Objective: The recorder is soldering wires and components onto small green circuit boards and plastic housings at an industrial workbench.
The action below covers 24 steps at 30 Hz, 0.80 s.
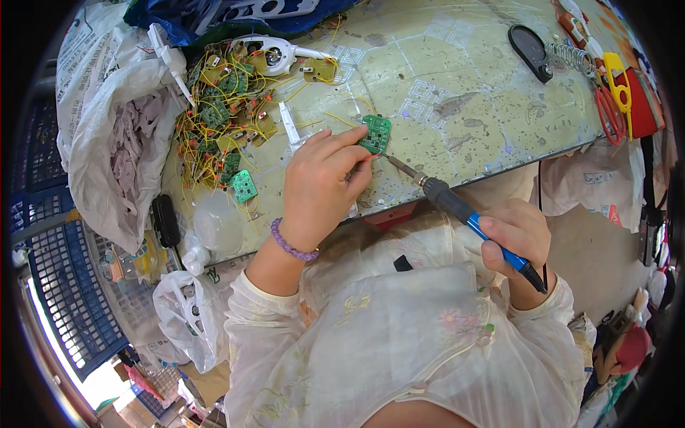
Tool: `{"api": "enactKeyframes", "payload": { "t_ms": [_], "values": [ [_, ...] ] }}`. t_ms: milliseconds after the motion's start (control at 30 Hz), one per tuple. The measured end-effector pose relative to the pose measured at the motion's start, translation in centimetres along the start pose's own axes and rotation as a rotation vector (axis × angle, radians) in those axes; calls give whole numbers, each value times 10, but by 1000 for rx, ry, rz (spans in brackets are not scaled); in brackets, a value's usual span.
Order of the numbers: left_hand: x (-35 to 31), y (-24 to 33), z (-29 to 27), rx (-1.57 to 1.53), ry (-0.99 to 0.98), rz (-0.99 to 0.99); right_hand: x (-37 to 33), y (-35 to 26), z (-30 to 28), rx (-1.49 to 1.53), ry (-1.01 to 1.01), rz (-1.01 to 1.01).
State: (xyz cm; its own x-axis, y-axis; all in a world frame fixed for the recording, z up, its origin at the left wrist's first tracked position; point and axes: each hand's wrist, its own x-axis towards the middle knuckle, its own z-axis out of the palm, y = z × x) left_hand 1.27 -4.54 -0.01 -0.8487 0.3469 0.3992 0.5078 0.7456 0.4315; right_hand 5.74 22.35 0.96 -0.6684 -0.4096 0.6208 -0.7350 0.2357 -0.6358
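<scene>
My left hand (322, 177), with a purple bead bracelet on its wrist, has its fingers closed at the left edge of a small green circuit board (376, 134) near the table's front edge. A short bit of red wire (374, 157) shows by the fingertips and the board's lower edge. In my right hand (519, 234) is a soldering iron (448, 200) with a blue and black handle. Its tip points up and left, at or very near the board's lower corner; contact is too small to tell. A white plastic stick-shaped part (289, 123) lies behind my left hand.
A heap of circuit boards with yellow wires (221, 107) covers the table's left. A single green board (244, 185) lies in front of it, a white plastic housing (275, 55) behind. At the right are a black oval frame (529, 53), coiled metal stand (571, 58) and red-handled scissors (609, 114).
</scene>
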Motion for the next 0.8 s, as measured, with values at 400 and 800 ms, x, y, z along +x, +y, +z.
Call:
{"api": "enactKeyframes", "payload": {
  "t_ms": [400, 800],
  "values": [
    [-1, 3, 2, 35, 12, 17, 2, 3, 4, -45, -5, -79],
    [-1, 4, 4, 44, 33, 35, 7, 3, 7, -94, 8, -149]
  ]
}}
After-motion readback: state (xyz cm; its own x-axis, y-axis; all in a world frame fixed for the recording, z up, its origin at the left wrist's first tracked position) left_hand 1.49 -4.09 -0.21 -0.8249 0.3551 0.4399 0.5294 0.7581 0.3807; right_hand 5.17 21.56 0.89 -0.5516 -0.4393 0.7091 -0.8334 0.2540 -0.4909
